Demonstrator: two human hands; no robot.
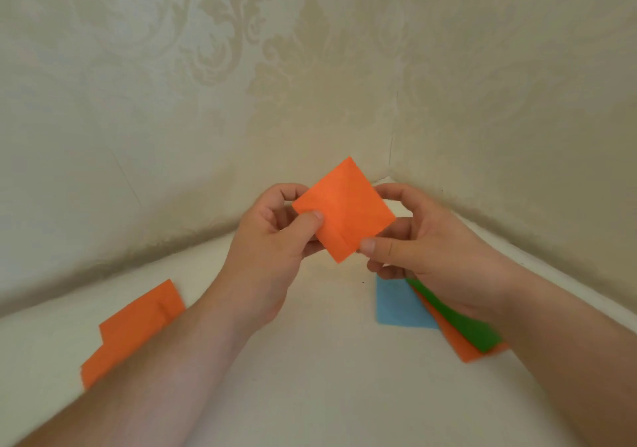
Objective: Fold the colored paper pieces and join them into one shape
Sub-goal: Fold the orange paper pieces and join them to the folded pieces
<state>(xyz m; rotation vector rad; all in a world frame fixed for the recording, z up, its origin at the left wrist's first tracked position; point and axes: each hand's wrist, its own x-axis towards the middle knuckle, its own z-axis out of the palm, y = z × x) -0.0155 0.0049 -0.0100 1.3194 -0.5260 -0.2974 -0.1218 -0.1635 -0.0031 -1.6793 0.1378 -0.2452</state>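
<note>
Both forearms reach up mid-frame, where the left hand (275,236) and right hand (424,239) pinch an orange folded square (344,210) by its edges, raised above the pale table (327,377).

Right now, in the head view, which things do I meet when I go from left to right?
Folded orange paper piece on the table → left hand → orange paper square held up → right hand → green paper strip.
</note>
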